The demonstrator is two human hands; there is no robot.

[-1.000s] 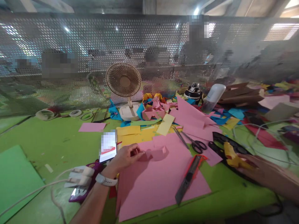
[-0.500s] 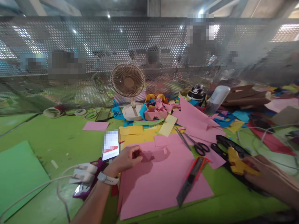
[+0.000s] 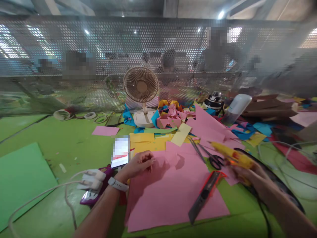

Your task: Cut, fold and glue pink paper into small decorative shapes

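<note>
My left hand (image 3: pixel 141 164), with a white watch on the wrist, pinches a small pink paper piece (image 3: pixel 170 158) just above a stack of large pink sheets (image 3: pixel 163 198). Pink on pink, its outline is hard to make out. My right hand (image 3: pixel 247 173) grips a yellow hot glue gun (image 3: pixel 231 155), its nozzle pointing left and its black cord hanging down. Below the gun lies a long black tray (image 3: pixel 284 186). A red box cutter (image 3: pixel 208 191) rests on the pink sheets' right side. Black-handled scissors (image 3: pixel 216 162) lie behind it.
A phone (image 3: pixel 121 152) and a purple power strip with white plugs (image 3: pixel 92 180) sit left of my left forearm. Behind stand a fan (image 3: pixel 141 86), heaped paper scraps (image 3: pixel 170 115) and a bottle (image 3: pixel 239 105). A green sheet (image 3: pixel 23 185) lies far left.
My right hand has lifted the glue gun off the black tray and brought it leftward. My left hand stays over the pink sheets with the paper piece. The view has shifted slightly.
</note>
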